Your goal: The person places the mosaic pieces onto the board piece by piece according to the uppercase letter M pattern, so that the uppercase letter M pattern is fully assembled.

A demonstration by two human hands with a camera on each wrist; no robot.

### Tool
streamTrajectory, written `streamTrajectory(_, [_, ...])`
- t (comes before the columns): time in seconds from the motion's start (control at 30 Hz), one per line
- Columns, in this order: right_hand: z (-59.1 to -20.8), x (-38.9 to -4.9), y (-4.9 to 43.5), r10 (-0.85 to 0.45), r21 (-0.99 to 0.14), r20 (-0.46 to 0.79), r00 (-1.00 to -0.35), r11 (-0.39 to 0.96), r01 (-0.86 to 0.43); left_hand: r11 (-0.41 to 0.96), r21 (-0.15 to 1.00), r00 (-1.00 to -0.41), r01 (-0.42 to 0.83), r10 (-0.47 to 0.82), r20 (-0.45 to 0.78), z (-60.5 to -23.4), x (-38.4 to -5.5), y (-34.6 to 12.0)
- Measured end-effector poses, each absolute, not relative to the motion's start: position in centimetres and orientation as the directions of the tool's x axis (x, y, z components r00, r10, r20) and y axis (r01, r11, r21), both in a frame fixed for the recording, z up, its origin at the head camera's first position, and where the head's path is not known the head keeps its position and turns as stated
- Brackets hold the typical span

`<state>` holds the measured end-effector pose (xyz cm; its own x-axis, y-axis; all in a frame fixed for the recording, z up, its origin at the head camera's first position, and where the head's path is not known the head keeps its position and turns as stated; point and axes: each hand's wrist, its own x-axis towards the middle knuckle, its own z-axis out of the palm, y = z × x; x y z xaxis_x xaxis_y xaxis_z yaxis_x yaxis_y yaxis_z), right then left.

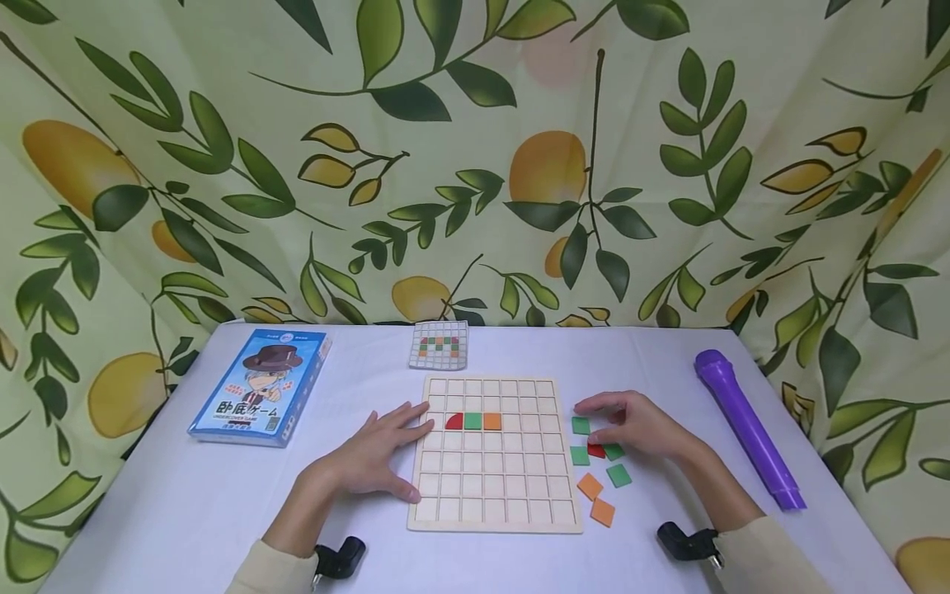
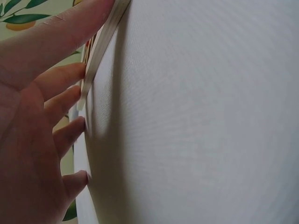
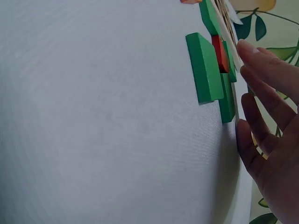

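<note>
- Wooden grid board [image 1: 493, 485]; left hand [image 1: 373, 456] touches its left edge, fingers spread apart.
- Right hand [image 1: 637, 425] above loose coloured tiles [image 1: 618, 476], thumb and fingers apart.

A play corner on a tabletop, screened off by fabric; whether it belongs to a home, a classroom or a studio cannot be told. A white-covered worktop [image 1: 497, 565] carries a wooden grid board [image 1: 505, 464]. Behind the board, and at both sides, hangs a cloth [image 1: 460, 239] printed with leaves and orange fruit. Left of the board lies a blue game box [image 1: 260, 388]; just beside its right edge, coloured tiles [image 1: 618, 476].
</note>
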<state>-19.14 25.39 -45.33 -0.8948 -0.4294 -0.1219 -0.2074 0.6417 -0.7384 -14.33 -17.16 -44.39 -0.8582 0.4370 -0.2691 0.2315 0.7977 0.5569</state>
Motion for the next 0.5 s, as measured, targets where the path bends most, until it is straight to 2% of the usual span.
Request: streamTrajectory(0.5, [-45.7, -19.04, 24.9, -0.466, -0.685, -0.098, -0.879, 0.672, -0.28, 0.785, 0.572, -0.86, 0.237, 0.443, -0.252, -44.66, -14.39, -17.3])
